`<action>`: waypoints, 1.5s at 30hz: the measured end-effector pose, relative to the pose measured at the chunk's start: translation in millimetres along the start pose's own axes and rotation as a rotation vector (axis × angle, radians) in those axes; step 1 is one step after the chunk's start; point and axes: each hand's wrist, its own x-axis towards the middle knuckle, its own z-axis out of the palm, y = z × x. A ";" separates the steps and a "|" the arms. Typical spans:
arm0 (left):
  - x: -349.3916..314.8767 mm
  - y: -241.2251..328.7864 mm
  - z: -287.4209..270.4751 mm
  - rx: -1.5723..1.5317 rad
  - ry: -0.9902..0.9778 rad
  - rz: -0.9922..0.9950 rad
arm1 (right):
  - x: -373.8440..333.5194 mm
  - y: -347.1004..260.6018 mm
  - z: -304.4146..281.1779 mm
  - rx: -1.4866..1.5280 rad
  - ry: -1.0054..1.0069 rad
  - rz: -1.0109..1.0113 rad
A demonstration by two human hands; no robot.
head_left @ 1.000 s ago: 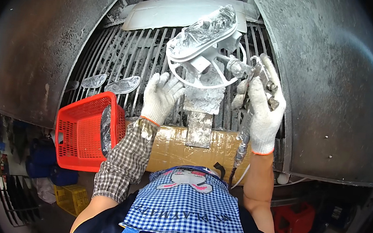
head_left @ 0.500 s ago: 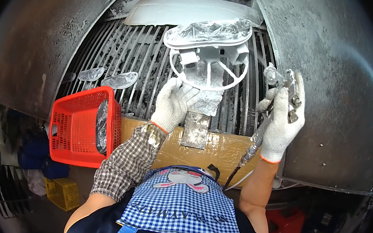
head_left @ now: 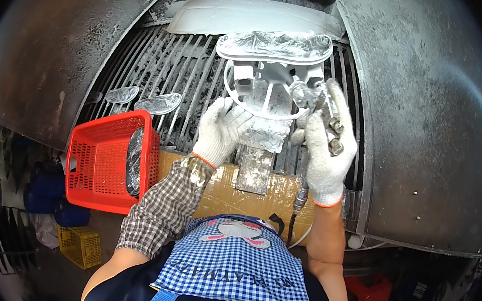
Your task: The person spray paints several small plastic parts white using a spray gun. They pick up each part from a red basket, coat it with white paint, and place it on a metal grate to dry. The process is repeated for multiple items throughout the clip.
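My left hand [head_left: 221, 129], in a white knit glove, is at the near left rim of a white spoked wheel [head_left: 266, 115]. Its fingers are stretched out; whether they touch the rim I cannot tell. Above the wheel, a shoe sole [head_left: 275, 46] with a white edge and shiny film on top rests on white block supports [head_left: 244, 77]. My gloved right hand [head_left: 330, 154] is closed around a grey-coated spray gun [head_left: 305, 94], whose head points at the supports under the sole. A wrapped hose [head_left: 300, 198] hangs below that hand.
Metal bars [head_left: 194, 66] form the grate under the wheel, between dark metal side walls [head_left: 426, 123]. Two film-covered soles [head_left: 159, 103] lie at left. A red basket [head_left: 104, 162] holds another dark wrapped piece [head_left: 133, 161]. Brown taped cardboard [head_left: 212, 200] lines the near edge.
My right hand has brought the spray gun left, to the wheel's right side. The wheel and sole have turned slightly, so the sole lies more level across the view. My left hand stays near the rim.
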 end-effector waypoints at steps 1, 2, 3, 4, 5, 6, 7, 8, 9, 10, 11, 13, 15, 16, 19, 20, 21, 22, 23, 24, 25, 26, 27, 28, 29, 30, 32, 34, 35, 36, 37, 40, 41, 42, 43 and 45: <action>0.4 -0.6 -1.2 -0.007 0.000 0.000 | -1.7 1.0 1.0 0.022 -0.003 0.008; 0.2 -1.6 -2.2 -0.014 0.002 0.000 | -3.0 2.4 2.1 0.082 -0.009 0.016; -0.2 -2.6 -2.6 -0.021 0.021 -0.001 | -4.6 3.1 1.9 0.139 -0.026 0.021; -1.6 -4.2 -2.6 -0.027 0.016 -0.011 | -6.5 4.1 1.5 0.175 -0.026 -0.013; -3.6 -5.6 -1.5 -0.033 0.029 -0.023 | -10.2 3.7 -0.9 0.234 -0.029 0.060; -6.4 -6.6 0.6 -0.038 0.041 -0.033 | -15.6 2.7 -4.6 0.294 -0.032 0.131; -10.1 -6.8 4.1 0.030 0.047 -0.044 | -21.0 2.5 -7.8 0.353 -0.035 0.200; -15.2 -7.4 8.7 0.098 0.052 -0.056 | -26.5 3.6 -10.7 0.333 0.012 0.199; -21.4 -8.3 14.6 0.174 0.099 -0.082 | -31.9 3.9 -17.3 0.288 0.000 0.213; -26.4 -9.3 21.9 0.224 0.055 -0.097 | -38.8 5.7 -21.5 0.307 0.023 0.227; -27.7 -9.7 30.9 0.248 0.000 -0.084 | -46.1 7.7 -26.6 0.324 0.047 0.241; -33.2 -11.1 48.4 0.309 -0.041 -0.083 | -61.4 11.9 -38.7 0.251 0.067 0.289; -25.0 -17.7 68.2 0.270 -0.085 0.007 | -77.7 18.0 -46.4 0.182 0.106 0.338; -14.0 -21.4 78.4 0.223 -0.092 0.047 | -86.3 20.9 -49.0 0.153 0.142 0.351; 28.1 -26.4 104.7 0.054 -0.098 0.070 | -108.0 26.3 -57.1 0.053 0.152 0.350; 39.7 -29.9 112.0 0.063 -0.064 0.089 | -114.8 27.5 -58.0 0.023 0.171 0.362; 51.2 -31.4 118.4 0.010 -0.077 0.098 | -121.4 27.0 -60.3 0.026 0.164 0.394; 64.7 -28.9 124.8 0.039 -0.080 0.083 | -126.5 28.1 -60.5 -0.012 0.176 0.361; 76.6 -28.9 131.2 0.025 -0.032 0.091 | -131.5 28.7 -60.2 -0.005 0.193 0.350; 87.0 -31.7 137.8 -0.005 0.045 0.078 | -136.1 28.4 -61.3 -0.032 0.210 0.354; 92.6 -36.2 141.5 -0.044 0.145 0.067 | -139.8 28.4 -61.7 -0.033 0.223 0.364; 97.6 -41.5 145.6 -0.082 0.182 0.124 | -143.2 28.4 -61.8 -0.003 0.232 0.379; 96.0 -42.5 143.0 0.206 0.086 0.286 | -145.7 28.5 -61.7 -0.032 0.249 0.373; 92.7 -41.8 139.2 0.492 -0.041 0.464 | -147.1 29.2 -61.2 -0.030 0.257 0.373; 91.0 -41.2 138.3 0.677 -0.048 0.515 | -147.8 30.9 -59.5 -0.023 0.256 0.374; 87.4 -38.0 137.3 0.858 -0.047 0.574 | -149.3 29.8 -59.9 -0.054 0.230 0.408; 80.4 -22.0 135.0 1.568 0.079 0.750 | -149.1 31.0 -59.7 -0.132 0.218 0.403; 82.3 -6.0 146.4 0.201 0.090 0.225 | -150.6 31.1 -61.2 -0.248 0.198 0.380; 81.6 9.8 146.5 0.014 0.099 0.034 | -151.1 32.4 -61.9 -0.263 0.202 0.388; 69.5 26.1 133.2 0.700 -0.024 0.290 | -151.7 34.0 -62.8 -0.279 0.206 0.397; 57.1 43.0 119.2 1.488 -0.001 0.668 | -152.9 35.9 -64.7 -0.294 0.197 0.376; 54.7 114.1 94.3 1.472 -0.025 0.691 | -157.0 43.7 -68.4 -0.194 0.210 0.462; 57.0 136.2 85.5 1.600 0.014 0.732 | -158.5 46.8 -67.9 -0.193 0.219 0.460; 54.2 148.6 70.9 1.445 0.290 0.611 | -158.8 50.7 -67.0 -0.192 0.228 0.454; 63.7 167.3 65.2 0.514 0.334 0.466 | -158.6 53.7 -65.7 -0.164 0.229 0.448; 68.7 194.6 40.1 0.418 0.217 0.502 | -157.4 55.8 -64.2 -0.209 0.198 0.487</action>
